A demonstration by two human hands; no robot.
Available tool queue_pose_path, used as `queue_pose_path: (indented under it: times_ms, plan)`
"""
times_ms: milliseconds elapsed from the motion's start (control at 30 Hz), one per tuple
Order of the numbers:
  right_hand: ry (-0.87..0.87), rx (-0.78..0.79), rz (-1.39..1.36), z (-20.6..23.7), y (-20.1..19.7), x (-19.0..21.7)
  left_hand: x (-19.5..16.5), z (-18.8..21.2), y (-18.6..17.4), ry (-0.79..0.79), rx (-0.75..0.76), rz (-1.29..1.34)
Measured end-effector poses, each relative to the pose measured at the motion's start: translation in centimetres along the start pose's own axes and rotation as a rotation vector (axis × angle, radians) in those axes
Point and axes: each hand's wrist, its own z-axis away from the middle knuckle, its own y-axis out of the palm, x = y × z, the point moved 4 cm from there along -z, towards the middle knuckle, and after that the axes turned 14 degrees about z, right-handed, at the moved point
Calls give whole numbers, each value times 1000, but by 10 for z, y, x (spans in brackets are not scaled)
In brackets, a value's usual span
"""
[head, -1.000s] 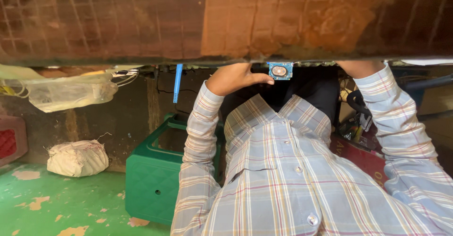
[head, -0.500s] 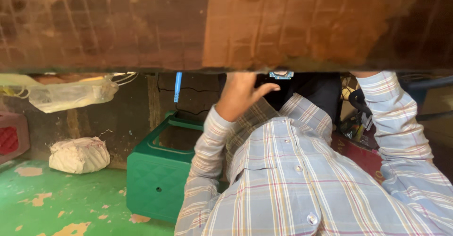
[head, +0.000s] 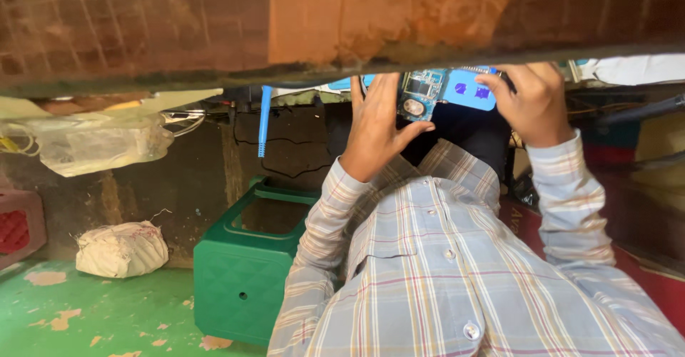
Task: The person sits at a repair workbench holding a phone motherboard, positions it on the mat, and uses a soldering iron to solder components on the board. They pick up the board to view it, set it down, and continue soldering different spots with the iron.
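Note:
A small blue device (head: pixel 467 88) with a bare circuit board (head: pixel 421 97) on its left side sits just below the edge of a worn wooden tabletop (head: pixel 342 22). My left hand (head: pixel 372 130) supports the board side, thumb under it and fingers up behind it. My right hand (head: pixel 526 102) grips the blue end from the right. Both arms wear the sleeves of a light checked shirt (head: pixel 442 278), which fills the lower right of the view. The device's top edge is hidden by the tabletop.
A green plastic stool (head: pixel 242 286) stands on the green floor left of my body. A white tied sack (head: pixel 121 248) and a red crate (head: pixel 18 228) lie further left. A clear plastic bag (head: pixel 93 143) and a blue stick (head: pixel 265 121) hang under the tabletop.
The device, hidden behind the tabletop half a second ago, is in view again. My right hand has come onto its blue end, and my left hand has moved up to the board.

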Motion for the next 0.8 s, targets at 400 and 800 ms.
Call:
queue_pose_path:
  times_ms: [400,800]
  plan:
    - [-208,-84,-101,-52,10,45,1,24,6,43,-135,-26]
    - [-267,-77,-100,-59,18,37,20,22,15,76,-158,96]
